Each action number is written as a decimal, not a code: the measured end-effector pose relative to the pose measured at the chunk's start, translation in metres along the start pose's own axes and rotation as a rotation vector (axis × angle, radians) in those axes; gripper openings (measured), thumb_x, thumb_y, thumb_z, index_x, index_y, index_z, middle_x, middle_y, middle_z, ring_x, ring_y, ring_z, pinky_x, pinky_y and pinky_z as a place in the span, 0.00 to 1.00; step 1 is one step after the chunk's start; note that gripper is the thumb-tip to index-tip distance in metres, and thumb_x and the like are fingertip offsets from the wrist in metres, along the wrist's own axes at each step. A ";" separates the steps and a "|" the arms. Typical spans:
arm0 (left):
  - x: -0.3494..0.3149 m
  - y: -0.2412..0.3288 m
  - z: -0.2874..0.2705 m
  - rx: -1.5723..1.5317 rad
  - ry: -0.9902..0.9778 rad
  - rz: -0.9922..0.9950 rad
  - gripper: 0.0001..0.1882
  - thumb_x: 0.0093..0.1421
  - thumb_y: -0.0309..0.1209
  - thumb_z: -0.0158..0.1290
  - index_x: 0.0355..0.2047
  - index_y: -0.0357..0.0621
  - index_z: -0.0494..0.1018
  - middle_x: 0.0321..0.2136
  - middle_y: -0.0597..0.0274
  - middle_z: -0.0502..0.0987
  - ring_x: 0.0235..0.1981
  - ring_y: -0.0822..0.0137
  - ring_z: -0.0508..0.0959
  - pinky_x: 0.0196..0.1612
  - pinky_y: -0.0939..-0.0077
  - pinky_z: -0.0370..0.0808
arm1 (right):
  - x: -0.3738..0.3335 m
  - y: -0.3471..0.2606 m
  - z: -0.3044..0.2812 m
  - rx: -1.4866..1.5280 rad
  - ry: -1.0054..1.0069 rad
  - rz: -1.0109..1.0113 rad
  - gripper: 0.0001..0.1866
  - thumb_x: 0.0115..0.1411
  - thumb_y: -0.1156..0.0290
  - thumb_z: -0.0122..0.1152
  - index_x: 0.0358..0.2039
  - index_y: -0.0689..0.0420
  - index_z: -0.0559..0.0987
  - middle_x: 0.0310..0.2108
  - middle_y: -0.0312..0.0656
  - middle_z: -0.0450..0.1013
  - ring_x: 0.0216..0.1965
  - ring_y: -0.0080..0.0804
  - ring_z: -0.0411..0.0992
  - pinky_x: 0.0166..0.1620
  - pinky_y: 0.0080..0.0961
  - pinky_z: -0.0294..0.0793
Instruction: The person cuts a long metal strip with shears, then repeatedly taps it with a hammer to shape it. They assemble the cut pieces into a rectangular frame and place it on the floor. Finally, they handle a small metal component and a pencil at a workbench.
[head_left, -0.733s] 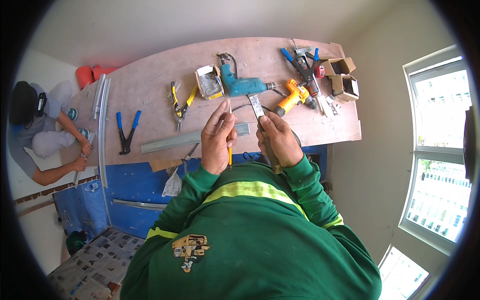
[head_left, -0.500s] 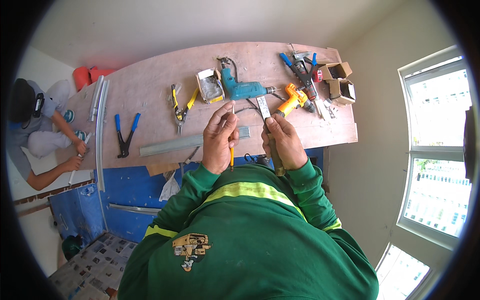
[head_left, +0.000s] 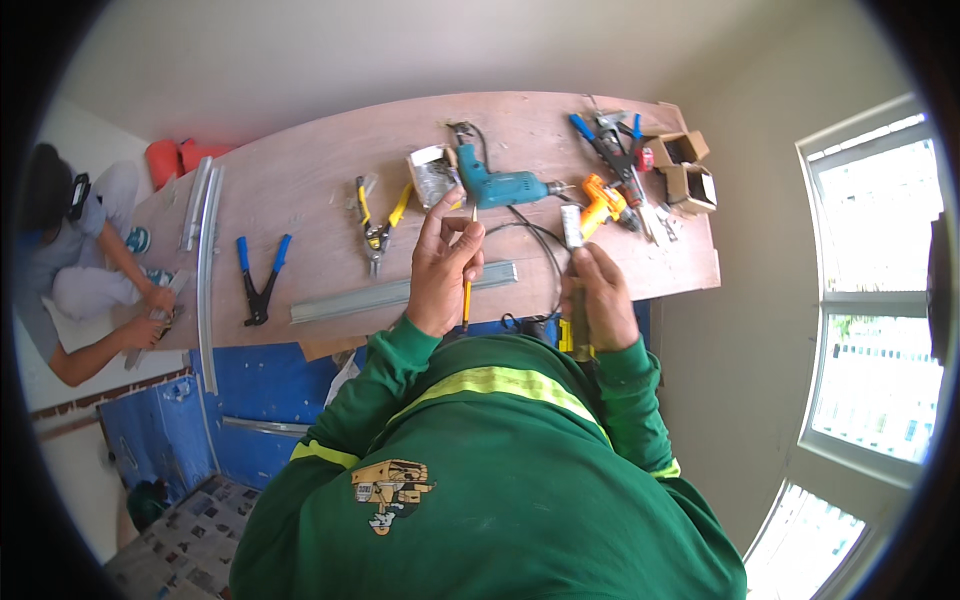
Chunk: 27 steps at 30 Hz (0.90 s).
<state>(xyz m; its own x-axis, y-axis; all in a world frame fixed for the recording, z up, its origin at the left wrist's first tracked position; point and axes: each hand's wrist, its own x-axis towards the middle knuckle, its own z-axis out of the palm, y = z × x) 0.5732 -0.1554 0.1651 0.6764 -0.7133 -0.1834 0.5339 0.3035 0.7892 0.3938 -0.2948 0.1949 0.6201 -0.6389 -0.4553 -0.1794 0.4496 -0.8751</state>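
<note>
My left hand (head_left: 437,280) is closed round a yellow pencil (head_left: 467,303), whose pale tip points up past my fingertips and whose lower end shows below my palm. In my right hand (head_left: 603,302) is a chisel-like tool with a flat pale blade (head_left: 572,226) and an olive handle; the blade points up, and my fingers wrap the handle. The blade stands apart from the pencil, to its right. Both hands are above the table's near edge. Just beyond them lie a teal corded drill (head_left: 505,188) and a yellow-orange power tool (head_left: 603,203).
On the wooden table (head_left: 320,190) are a metal channel (head_left: 400,290), yellow-handled snips (head_left: 376,228), a blue-handled riveter (head_left: 263,280), a box of small parts (head_left: 434,172) and open cartons (head_left: 690,187). Metal strips (head_left: 207,260) lie left, near a seated person (head_left: 90,250) handling a strip.
My right hand has moved right with the bladed tool, widening its gap from the pencil. My left hand still holds the pencil upright. The view has shifted slightly.
</note>
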 end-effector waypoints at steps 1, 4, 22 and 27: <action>0.005 0.004 -0.011 0.016 0.035 0.023 0.25 0.70 0.29 0.60 0.65 0.45 0.68 0.38 0.68 0.73 0.27 0.80 0.69 0.26 0.86 0.65 | 0.000 0.002 -0.004 -0.008 0.007 -0.034 0.13 0.77 0.57 0.52 0.38 0.53 0.72 0.25 0.33 0.69 0.20 0.21 0.68 0.22 0.19 0.70; 0.014 0.011 -0.051 0.106 0.138 0.073 0.27 0.69 0.29 0.61 0.65 0.42 0.66 0.39 0.67 0.72 0.29 0.79 0.70 0.29 0.84 0.66 | -0.002 0.011 -0.017 0.009 0.099 -0.029 0.13 0.77 0.57 0.52 0.38 0.53 0.72 0.24 0.32 0.69 0.20 0.20 0.68 0.23 0.19 0.69; 0.039 0.008 -0.180 -0.134 0.236 -0.165 0.17 0.65 0.22 0.62 0.52 0.52 0.74 0.36 0.72 0.73 0.28 0.79 0.70 0.28 0.83 0.66 | -0.034 0.024 0.003 0.030 0.325 0.036 0.14 0.78 0.58 0.50 0.35 0.52 0.71 0.24 0.32 0.69 0.19 0.21 0.67 0.22 0.19 0.68; 0.040 0.006 -0.174 -0.121 0.195 -0.152 0.19 0.65 0.22 0.63 0.54 0.52 0.72 0.38 0.72 0.71 0.28 0.79 0.70 0.28 0.83 0.66 | -0.031 0.018 0.003 0.025 0.305 0.024 0.14 0.78 0.58 0.49 0.36 0.53 0.71 0.24 0.33 0.68 0.20 0.22 0.67 0.22 0.21 0.69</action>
<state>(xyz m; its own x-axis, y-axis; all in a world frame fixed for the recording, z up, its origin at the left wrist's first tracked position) 0.6922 -0.0722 0.0607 0.6626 -0.6248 -0.4131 0.6856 0.2838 0.6704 0.3737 -0.2653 0.1942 0.3569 -0.7841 -0.5077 -0.1705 0.4797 -0.8607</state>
